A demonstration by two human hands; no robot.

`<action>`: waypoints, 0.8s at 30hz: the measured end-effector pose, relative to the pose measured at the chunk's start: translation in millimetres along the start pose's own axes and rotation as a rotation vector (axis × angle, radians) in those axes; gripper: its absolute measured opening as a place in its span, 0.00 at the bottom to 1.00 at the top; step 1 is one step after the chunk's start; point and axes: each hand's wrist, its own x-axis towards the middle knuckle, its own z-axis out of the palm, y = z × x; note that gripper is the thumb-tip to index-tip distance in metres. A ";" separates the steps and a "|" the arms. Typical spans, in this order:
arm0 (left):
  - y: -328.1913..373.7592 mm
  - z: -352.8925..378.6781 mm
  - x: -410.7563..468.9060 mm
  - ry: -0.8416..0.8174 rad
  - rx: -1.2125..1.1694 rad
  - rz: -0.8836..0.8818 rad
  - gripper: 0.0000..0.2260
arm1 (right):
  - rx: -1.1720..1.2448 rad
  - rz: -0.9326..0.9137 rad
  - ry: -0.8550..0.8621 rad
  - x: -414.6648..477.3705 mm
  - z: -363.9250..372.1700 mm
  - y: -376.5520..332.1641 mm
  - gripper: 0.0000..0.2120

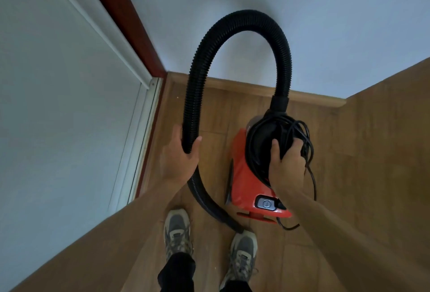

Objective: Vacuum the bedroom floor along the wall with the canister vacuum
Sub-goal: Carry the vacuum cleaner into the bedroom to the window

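Note:
A red canister vacuum [242, 175] with a black top sits on the wooden floor [349, 175] close to the white wall [302, 24]. Its black ribbed hose [232, 19] arches up from the canister's front and comes down on the left. My left hand [180, 159] is wrapped around that hose. My right hand [287, 163] grips the black handle on top of the canister, where the black power cord [307, 142] is coiled in loose loops. A grey power button [266, 203] shows at the canister's near end.
A wooden skirting board [314, 97] runs along the wall's foot. A dark red door frame [130, 19] and a white door [58, 82] stand on the left. My two grey shoes [178, 231] are on the floor just behind the hose's lower end.

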 end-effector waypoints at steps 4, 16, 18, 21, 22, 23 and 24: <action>47.9 -7.8 -0.9 -0.011 -0.017 0.067 0.13 | 0.004 -0.004 -0.008 -9.2 -42.5 -15.2 0.19; 150.2 -6.7 -4.6 -0.240 0.005 0.223 0.10 | -0.017 0.083 0.182 -20.8 -136.6 -33.2 0.19; 168.4 -4.6 -3.6 -0.283 0.011 0.257 0.09 | -0.009 0.108 0.223 -25.7 -156.8 -38.2 0.18; 199.4 -2.1 -2.9 -0.328 0.017 0.316 0.09 | -0.012 0.151 0.300 -36.1 -191.0 -48.7 0.19; 212.0 -2.3 -2.7 -0.339 0.023 0.335 0.09 | -0.009 0.166 0.322 -40.0 -202.8 -52.8 0.19; 226.3 -3.2 -3.2 -0.353 0.019 0.356 0.08 | -0.005 0.181 0.343 -44.3 -215.8 -57.9 0.20; 241.8 -4.7 -3.8 -0.366 0.008 0.379 0.08 | -0.004 0.191 0.367 -48.4 -229.4 -63.3 0.20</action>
